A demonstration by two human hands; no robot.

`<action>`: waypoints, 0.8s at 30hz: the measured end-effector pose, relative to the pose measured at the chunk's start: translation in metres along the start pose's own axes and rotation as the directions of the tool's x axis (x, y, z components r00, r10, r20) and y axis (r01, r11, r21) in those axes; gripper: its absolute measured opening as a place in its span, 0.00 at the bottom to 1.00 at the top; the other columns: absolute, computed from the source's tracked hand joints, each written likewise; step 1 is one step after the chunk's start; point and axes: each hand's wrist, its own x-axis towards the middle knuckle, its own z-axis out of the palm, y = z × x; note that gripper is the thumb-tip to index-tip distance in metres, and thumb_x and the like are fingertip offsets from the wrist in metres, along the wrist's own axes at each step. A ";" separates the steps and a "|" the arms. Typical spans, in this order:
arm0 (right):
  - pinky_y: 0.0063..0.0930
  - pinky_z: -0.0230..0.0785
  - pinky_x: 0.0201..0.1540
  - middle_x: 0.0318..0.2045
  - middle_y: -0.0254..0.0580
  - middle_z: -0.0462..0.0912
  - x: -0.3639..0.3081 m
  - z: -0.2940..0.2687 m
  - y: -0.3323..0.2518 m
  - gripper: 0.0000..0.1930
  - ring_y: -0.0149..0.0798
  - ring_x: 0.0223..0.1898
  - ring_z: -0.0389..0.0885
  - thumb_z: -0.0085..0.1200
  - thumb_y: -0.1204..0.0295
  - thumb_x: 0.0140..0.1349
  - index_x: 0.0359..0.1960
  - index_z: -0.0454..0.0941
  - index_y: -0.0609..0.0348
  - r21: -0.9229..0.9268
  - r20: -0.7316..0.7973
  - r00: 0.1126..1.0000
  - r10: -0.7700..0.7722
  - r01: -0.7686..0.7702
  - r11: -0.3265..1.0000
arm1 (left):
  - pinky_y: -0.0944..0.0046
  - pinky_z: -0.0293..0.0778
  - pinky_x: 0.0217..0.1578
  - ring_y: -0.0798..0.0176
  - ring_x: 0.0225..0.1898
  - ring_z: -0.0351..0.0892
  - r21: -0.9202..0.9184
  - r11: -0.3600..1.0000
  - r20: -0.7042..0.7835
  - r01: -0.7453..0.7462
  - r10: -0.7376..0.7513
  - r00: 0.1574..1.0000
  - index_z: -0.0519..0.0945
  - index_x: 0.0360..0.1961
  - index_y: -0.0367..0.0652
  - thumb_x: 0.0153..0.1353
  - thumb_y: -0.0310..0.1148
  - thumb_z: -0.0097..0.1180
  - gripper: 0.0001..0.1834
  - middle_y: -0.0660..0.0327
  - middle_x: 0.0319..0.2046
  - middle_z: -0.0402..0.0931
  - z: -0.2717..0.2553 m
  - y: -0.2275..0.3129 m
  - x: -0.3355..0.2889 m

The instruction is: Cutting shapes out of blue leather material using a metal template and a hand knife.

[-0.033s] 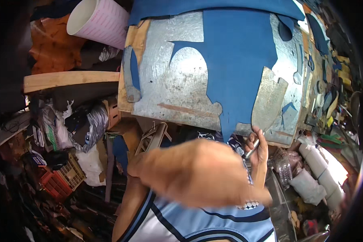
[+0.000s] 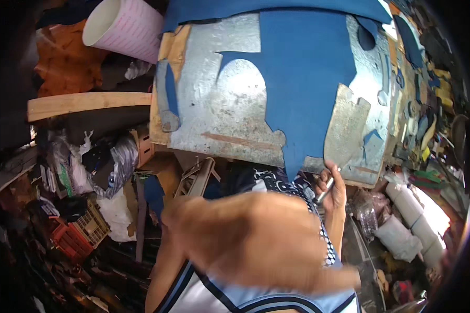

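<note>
Close to the camera, my left hand (image 2: 256, 240) is a large motion blur across the lower middle, so its fingers cannot be made out. My right hand (image 2: 333, 189) is closed around a thin silver pen-like tool (image 2: 325, 191), just off the board's near edge. A blue leather-like sheet (image 2: 305, 73) with cut-out edges lies over the metal-topped board (image 2: 214, 112), and a narrow strip of it hangs past the near edge. Beside my right hand, a grey flat template (image 2: 347, 122) rests along the sheet's right side. Another long grey template (image 2: 168, 112) lies at the board's left end.
A pinkish-white roll (image 2: 133, 31) and a wooden plank (image 2: 89, 105) are at the left. Below the plank sit plastic bags (image 2: 122, 161) and a crate (image 2: 91, 221). White wrapped rolls (image 2: 415, 214) stand at the lower right, and scraps and tools clutter the far right.
My blurred left hand has come slightly lower, showing more of the patterned cloth on my lap. The whole scene has shifted a little to the left. The right hand still grips the silver tool.
</note>
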 end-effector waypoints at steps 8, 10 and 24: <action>0.24 0.64 0.19 0.22 0.31 0.74 0.015 0.041 -0.018 0.17 0.28 0.18 0.72 0.58 0.61 0.66 0.51 0.76 0.58 -0.446 0.046 0.992 -0.114 0.122 0.887 | 0.67 0.74 0.29 0.65 0.27 0.78 0.059 0.998 0.277 0.036 -0.051 0.959 0.85 0.42 0.48 0.59 0.33 0.61 0.10 0.64 0.27 0.80 -0.049 0.015 -0.013; 0.25 0.68 0.23 0.25 0.35 0.78 0.029 0.030 -0.064 0.16 0.29 0.22 0.75 0.57 0.63 0.65 0.49 0.78 0.59 -0.690 -0.041 0.908 -0.416 0.275 0.670 | 0.64 0.74 0.32 0.62 0.28 0.79 0.289 0.932 0.128 0.220 -0.265 0.956 0.85 0.44 0.44 0.62 0.33 0.59 0.11 0.58 0.30 0.81 -0.054 -0.013 -0.023; 0.17 0.59 0.20 0.20 0.26 0.71 0.048 0.044 -0.066 0.14 0.21 0.19 0.67 0.55 0.67 0.68 0.48 0.78 0.64 -0.794 0.111 0.895 -0.432 0.342 0.504 | 0.51 0.69 0.59 0.40 0.56 0.75 0.242 -0.351 -0.903 0.904 -0.423 0.078 0.76 0.57 0.34 0.52 0.55 0.66 0.40 0.43 0.55 0.76 -0.091 -0.112 -0.234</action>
